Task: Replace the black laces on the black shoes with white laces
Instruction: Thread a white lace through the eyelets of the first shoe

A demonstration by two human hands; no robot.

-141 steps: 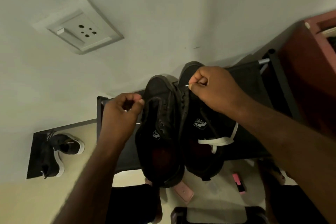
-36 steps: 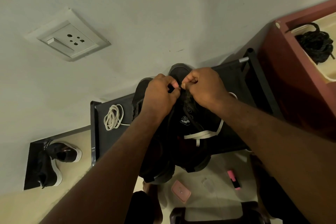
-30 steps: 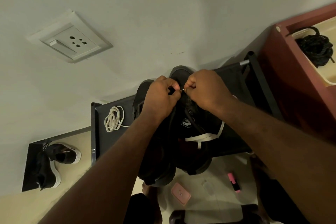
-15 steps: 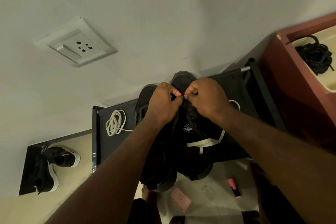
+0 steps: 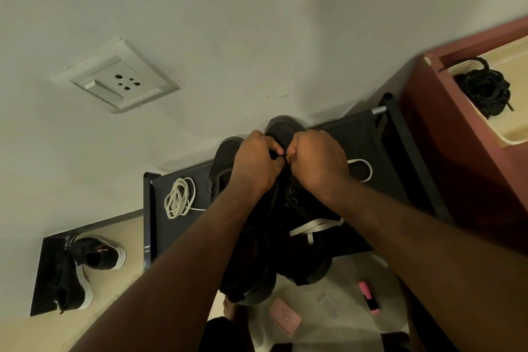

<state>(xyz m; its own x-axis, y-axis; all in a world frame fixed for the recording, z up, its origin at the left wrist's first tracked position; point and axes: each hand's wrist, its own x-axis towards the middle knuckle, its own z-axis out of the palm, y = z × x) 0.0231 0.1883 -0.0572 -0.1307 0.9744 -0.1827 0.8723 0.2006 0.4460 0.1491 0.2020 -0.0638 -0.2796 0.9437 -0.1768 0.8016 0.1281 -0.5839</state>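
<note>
Both hands are bunched at the toe end of the right-hand black shoe, which sits beside the left-hand black shoe on the top of a dark shoe rack against the wall. The left hand is curled closed, pinching something small at the eyelets, though what exactly is between its fingertips cannot be made out; the right hand is closed too, pinching the tip of the white lace, whose flat band trails across the shoe's tongue toward 6 o'clock and loops out past the wrist at 3 o'clock. A spare white lace bundle lies on the rack at 9 o'clock from the hands, and the removed black laces sit heaped in a tray at 2 o'clock. The main risk, as I judge it, is the lace tip missing the eyelet or fraying, since the light is dim and black eyelets on black fabric are hard to pick out. The flat lace could also twist as it is pulled through, leaving an uneven crossing. A hard tug might drag either shoe, whose heels overhang the rack's front edge, off onto the floor.
</note>
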